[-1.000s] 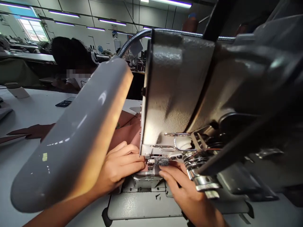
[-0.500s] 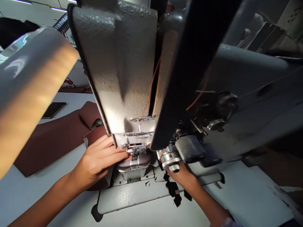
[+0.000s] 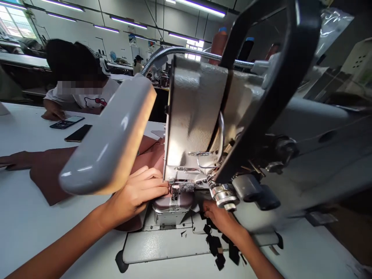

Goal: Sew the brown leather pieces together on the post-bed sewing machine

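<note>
A post-like sewing machine head [image 3: 194, 116] stands in front of me. Its presser foot [image 3: 175, 192] comes down on a brown leather piece [image 3: 148, 161] at the small raised bed [image 3: 174, 207]. My left hand [image 3: 136, 193] is closed on this leather left of the foot, fingertips close beside the needle area. The thumb is mostly hidden. To the right of the bed, low behind the metal tension parts [image 3: 223, 195], my right hand [image 3: 219, 217] has its fingers curled near the leather's grey underside [image 3: 196, 206]. What its fingertips hold is not visible.
A lamp [image 3: 110, 135] hangs over the left side. Black scraps [image 3: 215, 244] lie on the machine base. Two phones, one dark [image 3: 78, 133], lie on the table, where a person [image 3: 78, 91] sits opposite. A black guard bar [image 3: 270, 104] slants across the right. Thread cones [image 3: 218, 44] stand behind.
My view has tilted up and shifted, bringing the room, the whole lamp and the person opposite into sight. My left hand stays at the foot; more of my right hand now shows.
</note>
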